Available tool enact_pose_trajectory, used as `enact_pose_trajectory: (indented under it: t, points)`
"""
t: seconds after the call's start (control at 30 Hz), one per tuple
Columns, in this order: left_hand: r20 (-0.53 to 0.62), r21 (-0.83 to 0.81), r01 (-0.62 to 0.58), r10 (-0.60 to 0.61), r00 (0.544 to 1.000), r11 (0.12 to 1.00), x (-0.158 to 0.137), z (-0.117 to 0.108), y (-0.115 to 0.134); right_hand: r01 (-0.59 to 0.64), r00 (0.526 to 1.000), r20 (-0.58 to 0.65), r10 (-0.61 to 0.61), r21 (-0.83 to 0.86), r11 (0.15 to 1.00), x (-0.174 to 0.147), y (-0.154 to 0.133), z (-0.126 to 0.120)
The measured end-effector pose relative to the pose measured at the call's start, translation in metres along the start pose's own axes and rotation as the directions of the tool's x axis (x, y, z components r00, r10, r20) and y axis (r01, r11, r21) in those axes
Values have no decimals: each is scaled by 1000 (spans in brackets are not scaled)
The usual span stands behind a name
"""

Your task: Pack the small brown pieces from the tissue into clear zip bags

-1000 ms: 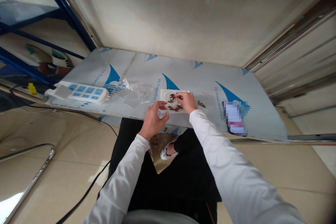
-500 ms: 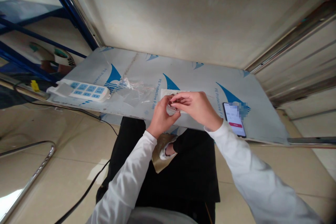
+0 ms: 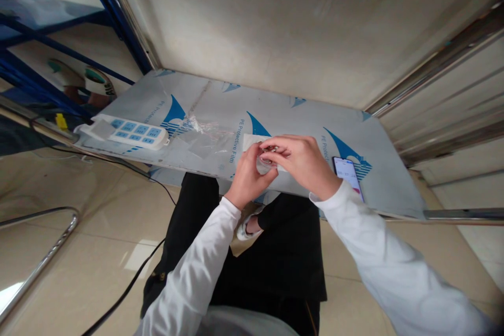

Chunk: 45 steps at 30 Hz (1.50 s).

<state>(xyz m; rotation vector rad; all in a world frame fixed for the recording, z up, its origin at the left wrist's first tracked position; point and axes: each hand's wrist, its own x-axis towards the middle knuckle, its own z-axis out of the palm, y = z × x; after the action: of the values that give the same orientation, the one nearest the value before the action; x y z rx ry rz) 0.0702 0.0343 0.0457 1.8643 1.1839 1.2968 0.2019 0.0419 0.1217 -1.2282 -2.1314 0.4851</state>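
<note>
Over the front edge of the film-covered table, my two hands meet fingertip to fingertip. My left hand [image 3: 251, 178] curls its thumb and fingers around a small clear plastic piece, mostly hidden by the fingers. Pinched in the fingers of my right hand [image 3: 305, 161] is a small string-like piece with dark reddish and shiny specks [image 3: 269, 150], held at the left fingertips. Its exact kind is too small to make out. Beneath the hands lies a white sheet [image 3: 248, 140], largely covered by them.
On the table [image 3: 220, 102], a white power strip [image 3: 137, 133] with blue sockets lies left. Crumpled clear plastic bags [image 3: 202, 139] are left of my hands. A phone [image 3: 347, 172] lies right. A black cable [image 3: 129, 283] and a metal tube [image 3: 59, 241] are at lower left.
The view has shifted slightly. My hands stay together in nearly the same place, and the speckled piece shows more between the fingers.
</note>
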Motion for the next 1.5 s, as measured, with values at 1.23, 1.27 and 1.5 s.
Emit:
enact_pose_trajectory:
  t: [1.23,1.27,1.5]
  points:
    - [152,-610,291,-251,956,737,9,-40,27,-181,983,90,162,272,945,-6,-14,-45]
    - [150,-623,313,-283,947,717,10,-42,29,-247,969,74,236,362,899,-7,-14,-43]
    - [221,-624,453,-413,884,637,6,-47,42,-528,824,283,490,697,485,-17,-10,-24]
